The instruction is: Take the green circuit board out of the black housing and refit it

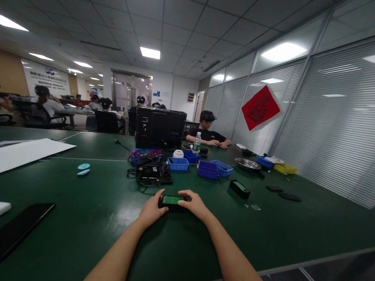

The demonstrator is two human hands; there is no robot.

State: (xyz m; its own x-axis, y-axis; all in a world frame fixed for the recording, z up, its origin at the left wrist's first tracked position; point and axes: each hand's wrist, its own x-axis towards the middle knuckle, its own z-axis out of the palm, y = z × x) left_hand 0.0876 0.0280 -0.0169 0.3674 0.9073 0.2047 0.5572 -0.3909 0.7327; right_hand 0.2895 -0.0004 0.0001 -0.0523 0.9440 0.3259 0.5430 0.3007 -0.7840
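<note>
Between my two hands, on the green table, is a small black case with a green circuit board (172,199) showing in its top. My left hand (152,209) grips its left end, thumb at the near side and fingers behind. At the right end, my right hand (194,204) holds it too, with the thumb resting on or just over the board's edge. A similar black case (240,189) with a green top lies to the right, apart from my hands. Close to that one are a small ring (246,206) and a clear plastic scrap (256,207).
Beyond my hands sit black devices with cables (148,173), blue bins (178,163), a monitor (160,128) and a water bottle (196,143). Rightward are a metal bowl (248,164) and dark flat pieces (289,196). A black phone-like slab (16,230) lies left. A person (209,133) sits across.
</note>
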